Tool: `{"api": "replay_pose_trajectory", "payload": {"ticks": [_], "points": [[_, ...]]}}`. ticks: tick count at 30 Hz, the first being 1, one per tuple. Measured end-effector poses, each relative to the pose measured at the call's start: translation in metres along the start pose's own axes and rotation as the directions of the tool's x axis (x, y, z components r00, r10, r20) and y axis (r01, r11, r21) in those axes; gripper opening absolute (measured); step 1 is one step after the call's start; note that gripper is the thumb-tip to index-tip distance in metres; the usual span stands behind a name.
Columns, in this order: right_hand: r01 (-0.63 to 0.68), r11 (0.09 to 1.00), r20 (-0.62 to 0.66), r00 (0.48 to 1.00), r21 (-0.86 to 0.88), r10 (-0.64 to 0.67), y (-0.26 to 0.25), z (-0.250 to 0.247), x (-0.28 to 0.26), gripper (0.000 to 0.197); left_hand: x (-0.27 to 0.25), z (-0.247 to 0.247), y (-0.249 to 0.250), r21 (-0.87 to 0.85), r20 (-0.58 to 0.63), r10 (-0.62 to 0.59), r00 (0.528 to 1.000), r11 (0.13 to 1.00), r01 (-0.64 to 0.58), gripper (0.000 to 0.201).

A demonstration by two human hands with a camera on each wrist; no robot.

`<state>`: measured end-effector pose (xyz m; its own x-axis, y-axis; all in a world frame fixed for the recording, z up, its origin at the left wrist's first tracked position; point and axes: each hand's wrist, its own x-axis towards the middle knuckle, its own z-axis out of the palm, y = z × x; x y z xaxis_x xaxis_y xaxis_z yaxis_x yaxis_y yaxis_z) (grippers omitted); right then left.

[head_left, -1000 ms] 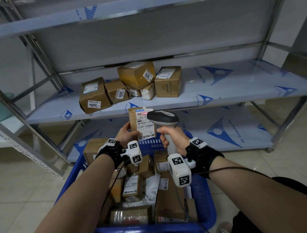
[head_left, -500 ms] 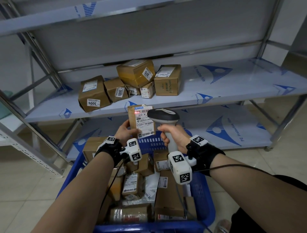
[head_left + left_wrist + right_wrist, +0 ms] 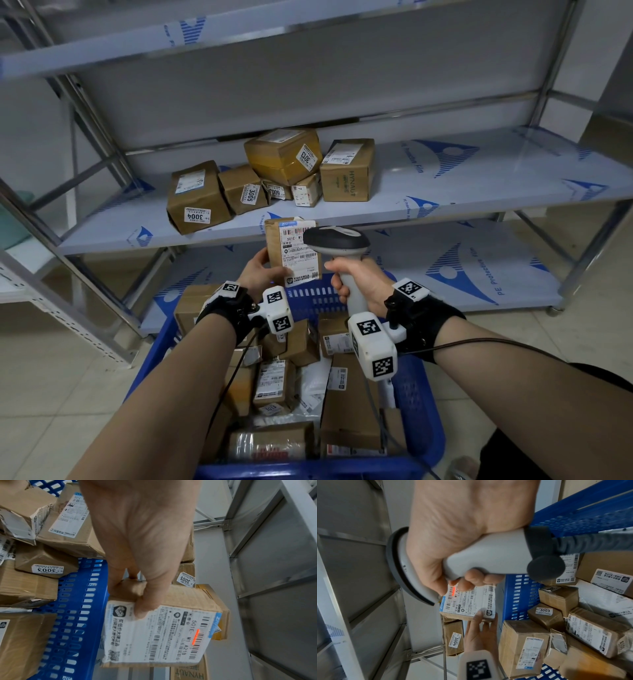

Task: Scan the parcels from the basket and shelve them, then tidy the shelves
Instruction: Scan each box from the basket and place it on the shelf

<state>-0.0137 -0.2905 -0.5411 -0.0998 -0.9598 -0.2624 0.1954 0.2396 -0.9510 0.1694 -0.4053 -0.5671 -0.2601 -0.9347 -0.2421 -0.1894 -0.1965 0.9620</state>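
My left hand grips a small brown parcel by its lower left corner, thumb on its white label, holding it upright above the blue basket. In the left wrist view the parcel carries a red scan line on its barcode. My right hand grips the handle of a grey and white barcode scanner, whose head points at the label from the right. The right wrist view shows the scanner just above the parcel. Several brown parcels fill the basket.
Several parcels sit bunched left of centre on the middle shelf, some with numbered stickers such as 3004 and 3005. The lower shelf lies behind the basket. Metal uprights stand at left and right. Tiled floor surrounds the basket.
The parcel and scanner have risen slightly together; the grips are unchanged.
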Motion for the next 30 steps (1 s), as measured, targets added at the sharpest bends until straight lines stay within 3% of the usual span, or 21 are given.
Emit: {"api": "replay_pose_trajectory", "payload": {"ticks": [19, 30], "points": [[-0.008, 0.999, -0.005, 1.0, 0.044, 0.008, 0.004, 0.003, -0.002, 0.017, -0.013, 0.001, -0.001, 0.019, 0.013, -0.001, 1.0, 1.0, 0.001, 0.065], [-0.02, 0.999, 0.0, 1.0, 0.039, 0.02, 0.002, -0.002, -0.003, 0.023, -0.014, 0.004, -0.003, 0.022, 0.025, 0.004, 1.0, 1.0, -0.005, 0.064]]}}
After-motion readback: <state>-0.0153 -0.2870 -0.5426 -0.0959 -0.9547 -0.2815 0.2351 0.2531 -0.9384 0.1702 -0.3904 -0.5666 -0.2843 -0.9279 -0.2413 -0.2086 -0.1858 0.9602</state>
